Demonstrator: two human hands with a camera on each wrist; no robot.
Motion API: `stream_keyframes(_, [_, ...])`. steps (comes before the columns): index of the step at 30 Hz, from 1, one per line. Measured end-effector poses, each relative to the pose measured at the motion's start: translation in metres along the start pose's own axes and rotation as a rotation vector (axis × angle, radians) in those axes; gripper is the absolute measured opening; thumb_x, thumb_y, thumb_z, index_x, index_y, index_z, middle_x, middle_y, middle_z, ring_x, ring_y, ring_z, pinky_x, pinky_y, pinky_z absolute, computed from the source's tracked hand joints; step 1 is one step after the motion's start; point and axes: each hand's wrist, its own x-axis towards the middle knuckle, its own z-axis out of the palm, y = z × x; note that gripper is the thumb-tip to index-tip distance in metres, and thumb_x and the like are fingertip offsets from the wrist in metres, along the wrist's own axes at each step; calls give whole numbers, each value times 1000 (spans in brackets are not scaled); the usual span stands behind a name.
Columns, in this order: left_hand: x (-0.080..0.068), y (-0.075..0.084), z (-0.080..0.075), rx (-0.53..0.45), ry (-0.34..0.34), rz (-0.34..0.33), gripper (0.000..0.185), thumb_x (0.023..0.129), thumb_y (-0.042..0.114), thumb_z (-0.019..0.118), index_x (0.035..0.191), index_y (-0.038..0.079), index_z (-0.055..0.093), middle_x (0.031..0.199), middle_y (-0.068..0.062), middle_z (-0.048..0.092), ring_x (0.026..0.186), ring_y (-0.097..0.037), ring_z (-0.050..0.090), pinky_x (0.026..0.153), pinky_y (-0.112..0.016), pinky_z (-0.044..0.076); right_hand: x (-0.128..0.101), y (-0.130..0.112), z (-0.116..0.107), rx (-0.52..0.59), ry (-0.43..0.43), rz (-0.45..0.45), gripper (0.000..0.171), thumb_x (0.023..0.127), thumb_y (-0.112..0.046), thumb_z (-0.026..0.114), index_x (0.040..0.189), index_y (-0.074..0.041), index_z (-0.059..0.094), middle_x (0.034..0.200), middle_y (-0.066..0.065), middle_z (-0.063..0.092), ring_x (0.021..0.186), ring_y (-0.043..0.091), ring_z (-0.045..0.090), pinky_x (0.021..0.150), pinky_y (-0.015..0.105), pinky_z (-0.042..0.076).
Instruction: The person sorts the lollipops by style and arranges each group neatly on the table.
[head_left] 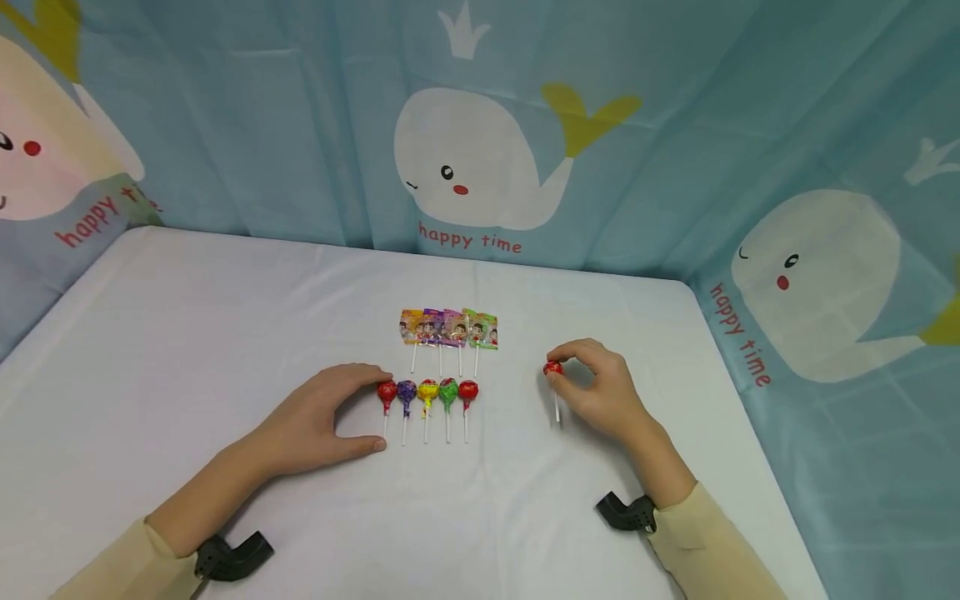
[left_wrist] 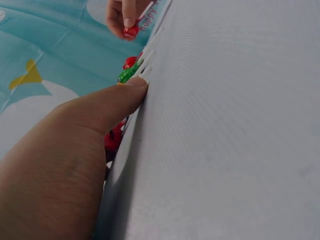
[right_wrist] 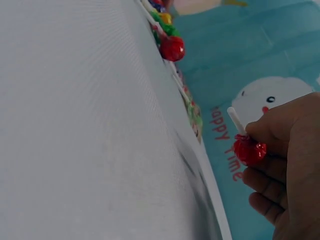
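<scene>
My right hand (head_left: 600,392) pinches a red-wrapped round lollipop (right_wrist: 250,150) by its head, between thumb and fingers. Its white stick points toward the near side of the table in the head view. On the left, my left hand (head_left: 330,421) spreads thumb and fingers around the left end of a row of round lollipops. The fingertips are right at the head of a red lollipop (head_left: 387,392), and the thumb lies near the end of its stick. Rightward from there come a purple lollipop (head_left: 407,392), a yellow lollipop (head_left: 427,391), a green lollipop (head_left: 448,392) and another red lollipop (head_left: 468,392).
Behind the row lie several flat lollipops in printed wrappers (head_left: 450,327), overlapping side by side, sticks toward me. All rest on a white-covered table (head_left: 480,517). A blue curtain (head_left: 300,125) with whale prints hangs along the back and sides. Each wrist wears a black camera mount (head_left: 234,558).
</scene>
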Motion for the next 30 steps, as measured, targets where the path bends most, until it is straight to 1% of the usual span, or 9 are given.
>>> stream_keyframes(4, [0, 0, -1, 1, 6, 6, 85, 81, 48, 97, 153, 22, 61, 153, 4, 61, 145, -26, 53, 120, -57, 43, 3, -3, 8, 8, -18, 2, 22, 89, 4, 84, 108, -6, 79, 102, -1, 78, 95, 21, 70, 87, 48, 57])
stream_keyframes(11, [1, 0, -1, 1, 4, 5, 85, 81, 48, 97, 153, 21, 62, 152, 4, 61, 144, -25, 54, 120, -55, 42, 7, -9, 24, 44, -71, 2, 18, 91, 2, 82, 108, -3, 79, 104, 0, 78, 97, 21, 70, 89, 51, 59])
stream_keyframes(15, [1, 0, -1, -1, 2, 1, 85, 81, 48, 97, 153, 21, 61, 153, 4, 61, 145, -26, 53, 120, -55, 42, 8, -14, 30, 51, -94, 24, 17, 91, 0, 82, 108, -4, 79, 106, 0, 78, 100, 21, 71, 91, 52, 59])
stream_keyframes(18, [1, 0, -1, -1, 2, -1, 85, 81, 47, 97, 153, 22, 61, 153, 4, 61, 145, -26, 53, 121, -55, 42, 10, -17, 34, 50, -109, 33, 17, 92, -2, 81, 109, -4, 79, 106, 0, 78, 101, 20, 71, 92, 51, 59])
stream_keyframes(24, [0, 0, -1, 7, 2, -4, 85, 81, 49, 97, 154, 22, 61, 153, 3, 61, 145, -26, 53, 120, -57, 42, 11, -18, 44, 43, -125, 23, 17, 92, -2, 82, 108, -7, 79, 105, -3, 77, 100, 18, 71, 91, 48, 60])
stream_keyframes(30, [0, 1, 0, 4, 6, -4, 85, 81, 49, 97, 153, 21, 61, 152, 3, 62, 145, -27, 54, 120, -57, 43, 13, -24, 53, 33, -167, 48, 16, 93, -7, 83, 108, -10, 80, 107, -5, 77, 103, 14, 70, 94, 43, 60])
